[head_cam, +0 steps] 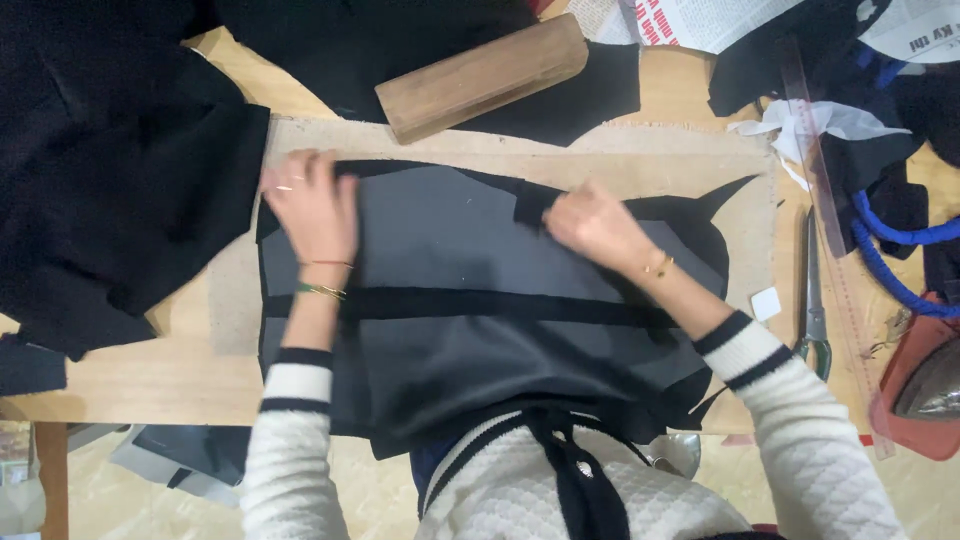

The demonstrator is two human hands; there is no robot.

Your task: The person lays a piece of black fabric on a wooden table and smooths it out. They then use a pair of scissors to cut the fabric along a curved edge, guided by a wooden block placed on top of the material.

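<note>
A dark grey fabric piece (450,260) with a black band across it lies spread on a beige cloth pad (690,160) on the wooden table. My left hand (312,205) presses flat on the fabric's upper left corner, fingers apart. My right hand (590,225) rests near the fabric's top middle, its fingers pinching a small black flap (532,205) at the edge. Both wrists carry thin bracelets, and white quilted sleeves with dark stripes cover my forearms.
A wooden block (480,75) lies above the pad. Black cloth is heaped at the left (110,170). At the right are scissors (815,300), a clear ruler (830,220), a blue cord (890,250), a white chalk piece (766,303) and an iron (930,385).
</note>
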